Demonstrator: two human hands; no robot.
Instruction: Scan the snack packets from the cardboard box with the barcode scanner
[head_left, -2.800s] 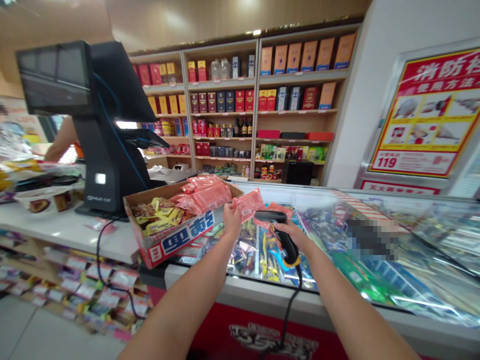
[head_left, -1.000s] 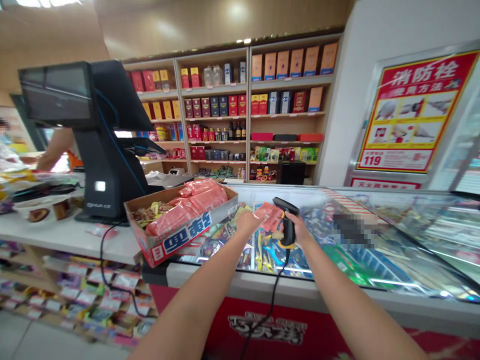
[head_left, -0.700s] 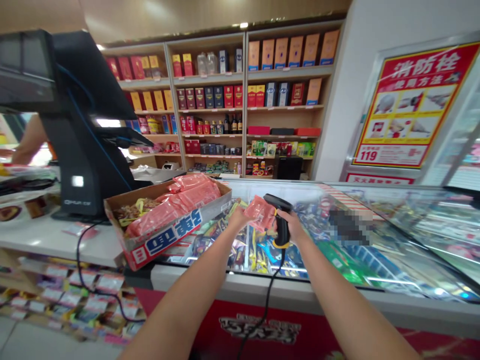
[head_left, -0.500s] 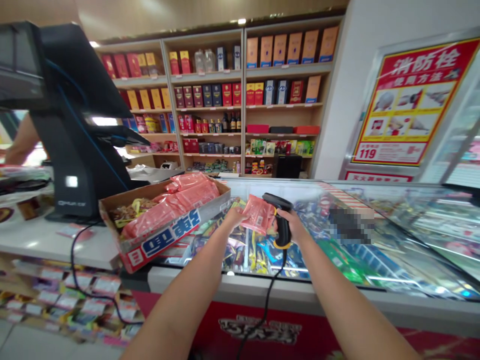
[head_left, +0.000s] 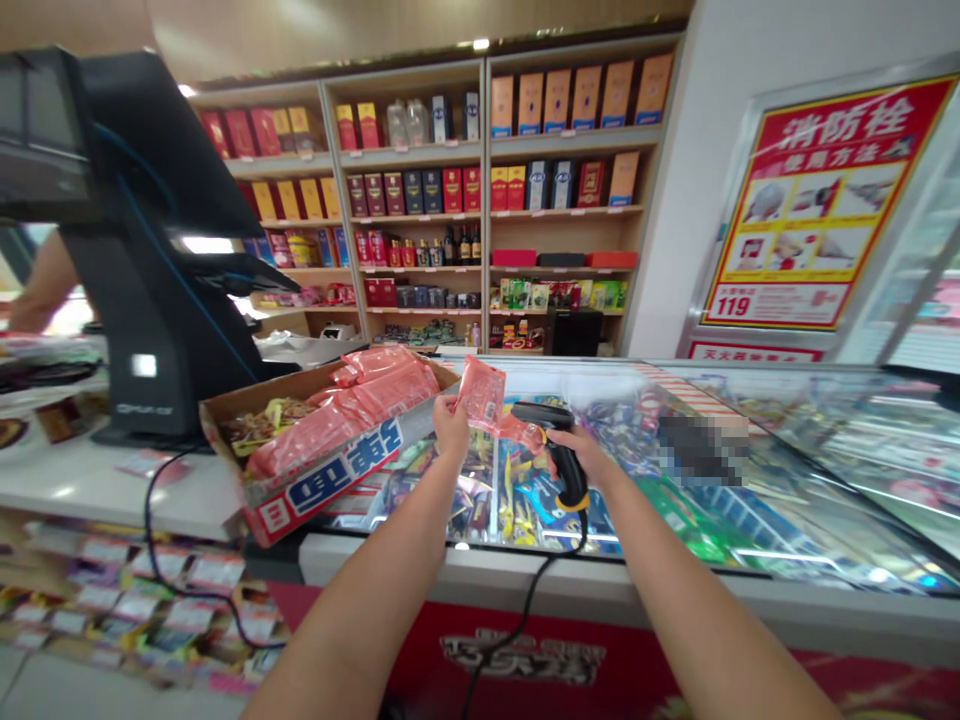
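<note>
My left hand [head_left: 451,424] pinches a pink plastic packet [head_left: 482,393] by its lower left edge. The packet is held up above the glass top of a display freezer, its printed label facing me. In my right hand [head_left: 589,452] is a black barcode scanner [head_left: 571,474] with yellow trim, its head pointing left towards the packet. More pink wrapping [head_left: 521,431] shows just under the scanner's head; I cannot tell whether it is a second packet or what holds it. A cardboard box [head_left: 330,490] of similar pink packets [head_left: 375,400] stands to the left of my left hand.
A dark checkout terminal [head_left: 150,300] stands on the white counter [head_left: 67,490] at left. The scanner's cable [head_left: 534,600] hangs over the front of the freezer [head_left: 360,575]. Boxed goods fill the back shelves [head_left: 420,220]. A person's arm [head_left: 49,285] shows at far left.
My left hand has raised its packet and moved it slightly left, away from the scanner. The scanner has tilted, its handle swinging right; pink wrapping now shows separately beneath its head.
</note>
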